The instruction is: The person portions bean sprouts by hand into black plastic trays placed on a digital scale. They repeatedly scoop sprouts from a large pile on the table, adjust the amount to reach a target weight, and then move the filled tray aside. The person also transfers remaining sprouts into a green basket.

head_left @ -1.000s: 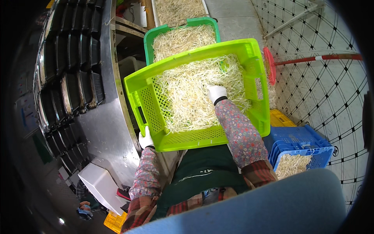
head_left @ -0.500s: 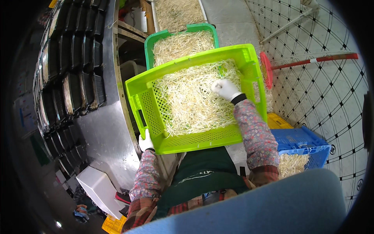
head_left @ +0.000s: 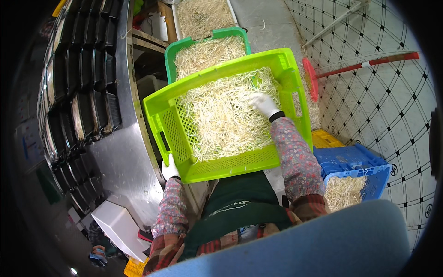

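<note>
My white-gloved left hand (head_left: 170,167) is closed on the near-left corner of a lime-green perforated crate (head_left: 166,115), which holds a loose bed of pale, thin sprouts (head_left: 221,120). My right hand (head_left: 263,104), also gloved, is over the sprouts in the crate's right half; its fingertips are at the strands and blurred, so whether they grip any is unclear. Behind this crate is a darker green crate (head_left: 170,60) of sprouts, and beyond that a white tray (head_left: 234,16) of similar material.
A steel counter (head_left: 117,157) and stacked black trays (head_left: 80,74) line my left. To the right are a blue crate (head_left: 353,157), a yellow crate (head_left: 325,138), a red-handled tool (head_left: 364,63) and a patterned wall (head_left: 378,106). A white bin (head_left: 115,221) sits lower left.
My right hand moved rightward from the middle of the sprouts, then slightly back up and left, its fingers shifting in the strands. My left hand still holds the crate.
</note>
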Available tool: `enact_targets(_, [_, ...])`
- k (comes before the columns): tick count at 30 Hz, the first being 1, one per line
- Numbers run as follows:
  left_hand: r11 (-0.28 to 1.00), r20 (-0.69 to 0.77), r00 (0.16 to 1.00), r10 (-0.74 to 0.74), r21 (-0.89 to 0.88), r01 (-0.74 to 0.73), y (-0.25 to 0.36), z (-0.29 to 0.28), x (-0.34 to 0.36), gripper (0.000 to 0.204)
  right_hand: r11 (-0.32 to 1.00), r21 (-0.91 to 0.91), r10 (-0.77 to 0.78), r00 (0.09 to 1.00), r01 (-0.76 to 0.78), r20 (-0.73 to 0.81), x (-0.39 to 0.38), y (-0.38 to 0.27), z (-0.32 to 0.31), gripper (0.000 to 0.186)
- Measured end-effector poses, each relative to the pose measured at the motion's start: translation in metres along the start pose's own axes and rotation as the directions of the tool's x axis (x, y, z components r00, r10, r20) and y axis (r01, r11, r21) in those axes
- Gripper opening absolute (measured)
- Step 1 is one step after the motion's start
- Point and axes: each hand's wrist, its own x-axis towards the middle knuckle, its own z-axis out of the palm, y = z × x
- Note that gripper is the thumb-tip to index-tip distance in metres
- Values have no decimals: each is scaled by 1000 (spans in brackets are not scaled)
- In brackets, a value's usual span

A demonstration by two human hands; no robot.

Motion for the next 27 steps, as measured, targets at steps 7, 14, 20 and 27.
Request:
enact_targets(7, [999, -16, 1000, 8, -35, -8, -10, -1, 1, 41, 926, -85, -369, 832, 368, -414, 19, 48, -6, 51])
enact_targets(14, [999, 9, 1000, 10, -49, -10, 0, 4, 0, 41, 874, -444, -207, 978, 197, 26, -48, 65, 33, 40])
enact_targets(20, [999, -25, 1000, 15, 51, -14, 4, 2, -4, 44, 946, 28, -278, 850, 324, -448, -37, 76, 19, 61])
enact_targets(27, [999, -25, 1000, 0, 44, 1, 16, 2, -10, 39, 904, -383, -177, 982, 189, 66, -65, 85, 45, 52])
